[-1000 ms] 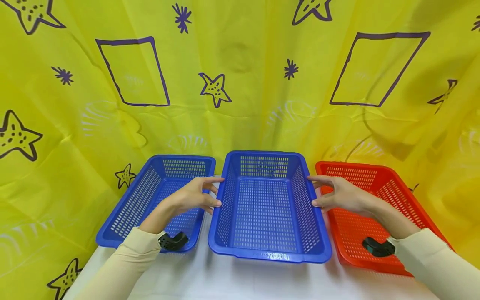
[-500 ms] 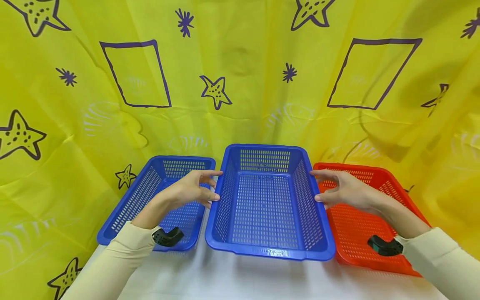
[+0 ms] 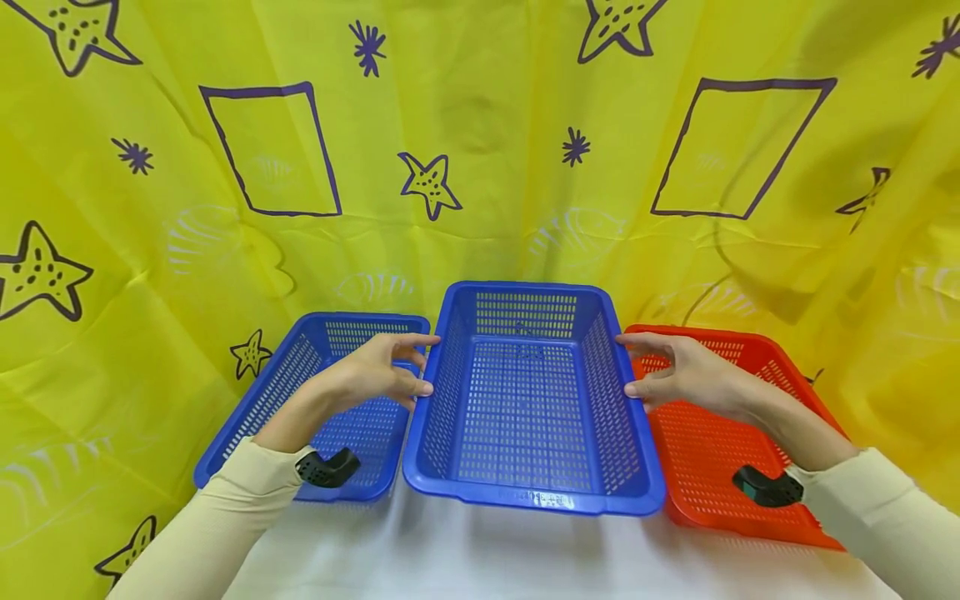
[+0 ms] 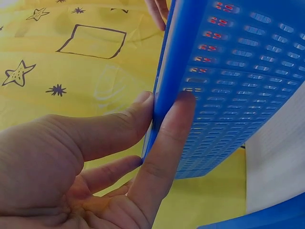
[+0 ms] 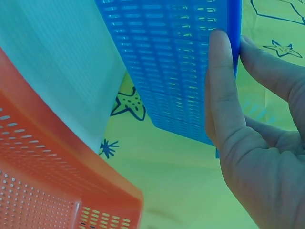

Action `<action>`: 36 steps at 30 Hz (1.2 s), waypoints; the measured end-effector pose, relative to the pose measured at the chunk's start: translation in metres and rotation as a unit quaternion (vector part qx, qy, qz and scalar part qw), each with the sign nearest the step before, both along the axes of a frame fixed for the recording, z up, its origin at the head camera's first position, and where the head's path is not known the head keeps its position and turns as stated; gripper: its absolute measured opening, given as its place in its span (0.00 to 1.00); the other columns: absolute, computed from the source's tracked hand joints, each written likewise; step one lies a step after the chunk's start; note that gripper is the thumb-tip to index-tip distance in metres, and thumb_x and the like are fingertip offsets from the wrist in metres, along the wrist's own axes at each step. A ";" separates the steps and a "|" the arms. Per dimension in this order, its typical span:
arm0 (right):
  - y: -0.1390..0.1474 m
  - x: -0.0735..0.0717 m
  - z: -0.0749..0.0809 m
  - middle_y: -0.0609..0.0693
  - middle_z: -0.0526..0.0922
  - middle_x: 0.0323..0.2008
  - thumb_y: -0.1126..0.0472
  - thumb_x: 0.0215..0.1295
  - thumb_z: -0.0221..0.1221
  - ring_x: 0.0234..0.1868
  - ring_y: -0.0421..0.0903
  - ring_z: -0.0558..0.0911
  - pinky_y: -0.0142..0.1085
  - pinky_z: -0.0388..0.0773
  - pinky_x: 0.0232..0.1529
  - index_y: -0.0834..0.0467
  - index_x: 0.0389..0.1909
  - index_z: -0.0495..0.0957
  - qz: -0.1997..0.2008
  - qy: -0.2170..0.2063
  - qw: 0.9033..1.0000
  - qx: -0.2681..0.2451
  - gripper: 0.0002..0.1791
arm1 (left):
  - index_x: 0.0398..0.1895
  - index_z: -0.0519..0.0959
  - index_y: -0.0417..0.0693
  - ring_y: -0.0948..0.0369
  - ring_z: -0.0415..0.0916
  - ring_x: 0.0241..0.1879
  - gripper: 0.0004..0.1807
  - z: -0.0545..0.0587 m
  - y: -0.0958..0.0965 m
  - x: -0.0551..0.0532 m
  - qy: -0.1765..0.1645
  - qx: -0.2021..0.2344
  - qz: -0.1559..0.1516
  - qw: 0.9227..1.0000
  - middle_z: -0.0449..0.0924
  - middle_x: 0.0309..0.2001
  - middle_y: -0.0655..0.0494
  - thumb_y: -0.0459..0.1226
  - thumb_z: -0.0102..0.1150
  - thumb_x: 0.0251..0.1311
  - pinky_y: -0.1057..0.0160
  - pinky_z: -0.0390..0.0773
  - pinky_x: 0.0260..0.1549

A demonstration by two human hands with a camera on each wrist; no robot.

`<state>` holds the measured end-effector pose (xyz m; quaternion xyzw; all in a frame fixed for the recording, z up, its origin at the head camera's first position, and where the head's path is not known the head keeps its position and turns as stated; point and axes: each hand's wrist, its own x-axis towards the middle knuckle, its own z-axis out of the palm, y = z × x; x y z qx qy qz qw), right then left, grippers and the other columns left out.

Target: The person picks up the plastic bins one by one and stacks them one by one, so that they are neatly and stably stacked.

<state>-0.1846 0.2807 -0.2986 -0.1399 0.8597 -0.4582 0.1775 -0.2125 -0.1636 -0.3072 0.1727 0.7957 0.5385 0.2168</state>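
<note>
An empty blue plastic basket with slotted walls hangs above the white table, raised off it. My left hand pinches its left rim, thumb on top and fingers underneath. On the opposite side my right hand grips the right rim the same way. In the left wrist view, the thumb and forefinger close on the rim of the basket. The right wrist view shows fingers against the outside of the slotted wall, with the thumb on the rim's other side.
A second blue basket stands on the table at the left, partly behind my left arm. At the right is a red basket, overlapped by my right arm. A yellow curtain with starfish drawings hangs behind. White tablecloth shows in front.
Both hands have lifted the middle basket upward, and it has drifted slightly left in the head view. The two side baskets stay put.
</note>
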 end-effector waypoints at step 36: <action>-0.116 -0.034 0.006 0.66 0.70 0.62 0.65 0.63 0.72 0.37 0.57 0.90 0.48 0.89 0.44 0.63 0.79 0.57 0.039 0.022 0.995 -0.094 0.47 | 0.81 0.58 0.43 0.48 0.83 0.42 0.45 0.038 -0.115 0.009 0.029 -0.068 0.026 0.997 0.67 0.58 0.32 0.32 0.70 0.62 0.50 0.88 0.43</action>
